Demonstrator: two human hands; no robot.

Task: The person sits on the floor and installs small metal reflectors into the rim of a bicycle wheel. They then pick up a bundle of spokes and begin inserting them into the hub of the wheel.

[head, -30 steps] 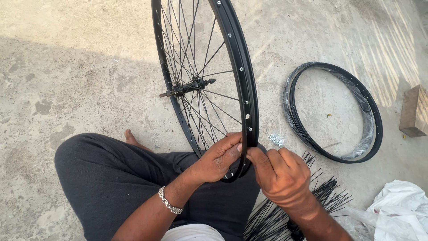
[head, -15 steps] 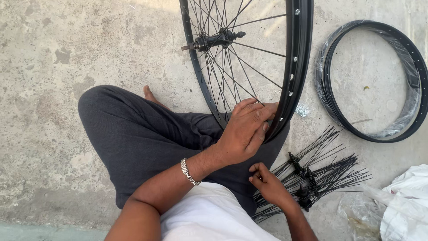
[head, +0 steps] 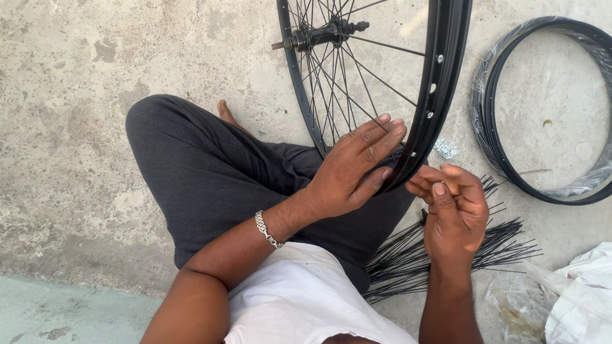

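Hands have shifted since half a second ago: the right hand (head: 454, 207), then low by the lap among the loose spokes (head: 446, 251), is now raised just beside the wheel rim (head: 438, 83), its fingertips pinched together on something too small to make out. The left hand (head: 354, 169) has stayed on the wheel, fingers stretched flat and open across the spokes near the rim's lowest part, above the lap. The wheel stands upright on the person's crossed legs, its hub (head: 322, 35) near the top edge of the view. Rough, stained concrete floor (head: 76, 127) lies all around in daylight, with a smoother greenish strip at the near left. The rim is glossy black metal with small holes; thin black spokes cross in a fan. A second rim (head: 491, 137), wrapped in clear plastic, lies flat to the right, near crumpled white bags (head: 583, 293). A silver chain bracelet (head: 268, 229) circles the left wrist.
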